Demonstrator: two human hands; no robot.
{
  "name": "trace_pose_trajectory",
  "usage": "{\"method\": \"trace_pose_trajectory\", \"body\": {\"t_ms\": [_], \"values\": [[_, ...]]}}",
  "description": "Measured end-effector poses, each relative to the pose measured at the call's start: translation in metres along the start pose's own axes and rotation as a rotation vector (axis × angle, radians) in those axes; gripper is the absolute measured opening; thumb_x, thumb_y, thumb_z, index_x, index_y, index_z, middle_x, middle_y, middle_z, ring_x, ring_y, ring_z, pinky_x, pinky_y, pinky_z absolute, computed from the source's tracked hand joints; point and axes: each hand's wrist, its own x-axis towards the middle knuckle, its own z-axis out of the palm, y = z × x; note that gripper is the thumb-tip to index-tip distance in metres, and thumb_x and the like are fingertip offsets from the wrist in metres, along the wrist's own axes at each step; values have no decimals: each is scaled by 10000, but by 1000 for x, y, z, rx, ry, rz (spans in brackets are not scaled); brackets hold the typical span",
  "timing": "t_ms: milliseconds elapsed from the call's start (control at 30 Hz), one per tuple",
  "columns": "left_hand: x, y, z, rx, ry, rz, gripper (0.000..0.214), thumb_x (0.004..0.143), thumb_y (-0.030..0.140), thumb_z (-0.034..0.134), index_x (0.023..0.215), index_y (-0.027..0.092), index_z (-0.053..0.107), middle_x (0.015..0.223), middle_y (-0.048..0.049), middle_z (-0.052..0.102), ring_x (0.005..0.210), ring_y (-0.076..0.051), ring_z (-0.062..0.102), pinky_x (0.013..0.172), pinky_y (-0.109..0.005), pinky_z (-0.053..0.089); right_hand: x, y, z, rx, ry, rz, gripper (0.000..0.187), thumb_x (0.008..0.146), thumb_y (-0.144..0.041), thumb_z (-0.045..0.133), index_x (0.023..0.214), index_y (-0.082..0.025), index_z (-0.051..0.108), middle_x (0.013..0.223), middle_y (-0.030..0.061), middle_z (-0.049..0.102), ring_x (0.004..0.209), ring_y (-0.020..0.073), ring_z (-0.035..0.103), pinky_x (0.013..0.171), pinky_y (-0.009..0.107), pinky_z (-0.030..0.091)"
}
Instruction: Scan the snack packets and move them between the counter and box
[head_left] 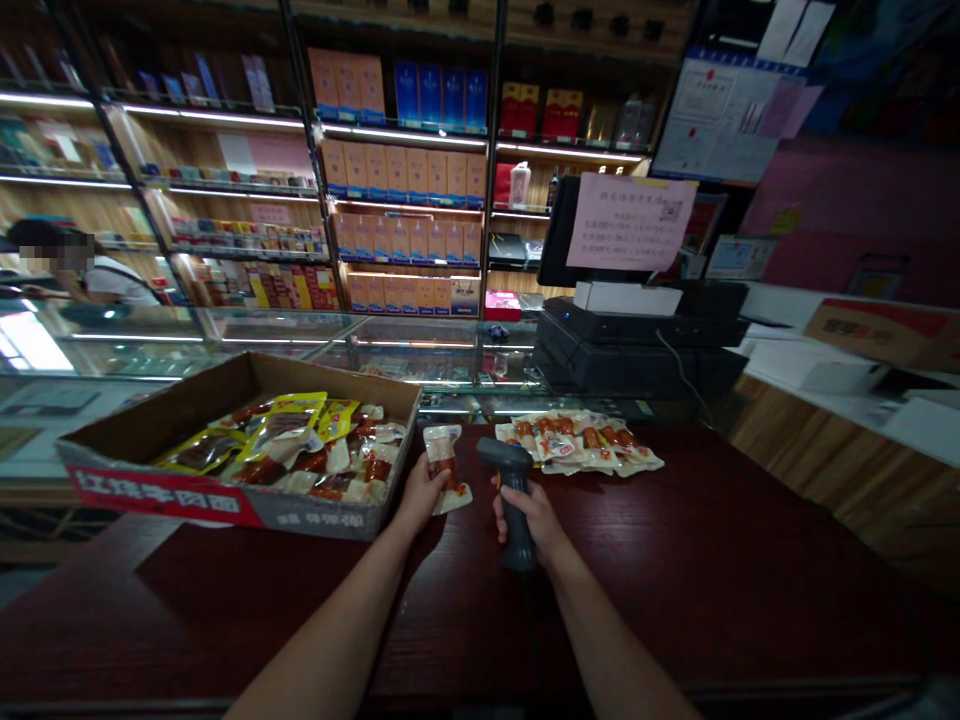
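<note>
Between its thumb and fingers my left hand (424, 494) grips a clear vacuum-sealed snack packet (448, 462) with reddish-brown food inside, held upright just right of the carton. My right hand (534, 515) is wrapped around the handle of a dark barcode scanner (516, 500), whose head points left toward the packet. The open cardboard carton (315, 512) at left holds several similar sealed packets (375, 458) and some yellow snack bags (285, 420). Beyond the scanner, a row of sealed packets (577, 440) lies on the dark wooden table.
The dark table (660, 590) borders a glass display counter (405, 360). A cash register (637, 340) with a pink paper sign (630, 222) stands behind at right. White boxes (810, 360) rest on a wooden counter farther right. At far left, a person (112, 275) leans by the glass.
</note>
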Motion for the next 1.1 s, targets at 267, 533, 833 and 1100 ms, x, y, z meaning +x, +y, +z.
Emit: {"method": "trace_pose_trajectory", "body": {"t_ms": [267, 533, 833, 1100], "values": [[1, -2, -2, 91, -3, -9, 433, 593, 249, 669, 996, 146, 550, 883, -57, 674, 822, -210, 635, 757, -327, 481, -3, -3, 2, 10, 4, 3, 368, 686, -392, 703, 909, -147, 543, 537, -34, 593, 359, 102, 518, 347, 222, 461], [1, 0, -5, 188, 4, -17, 447, 600, 273, 670, 1013, 137, 568, 850, -49, 668, 751, -189, 626, 684, -287, 479, -4, -3, 4, 11, 4, 14, 368, 675, -399, 700, 887, -148, 534, 531, -37, 588, 351, 101, 513, 341, 222, 454], [-5, 10, 1, 19, 29, -45, 503, 559, 314, 735, 999, 134, 573, 867, -64, 679, 768, -199, 630, 712, -306, 482, -2, -3, 7, 33, 57, 18, 412, 631, -386, 719, 911, -142, 542, 494, -39, 583, 329, 100, 493, 312, 214, 442], [2, 25, 35, -206, -50, -188, 482, 524, 334, 777, 913, 113, 596, 741, -55, 673, 613, -182, 631, 616, -321, 502, -9, -38, -8, 74, 164, -73, 359, 622, -395, 726, 816, -149, 551, 488, -34, 585, 330, 103, 502, 317, 217, 455]]}}
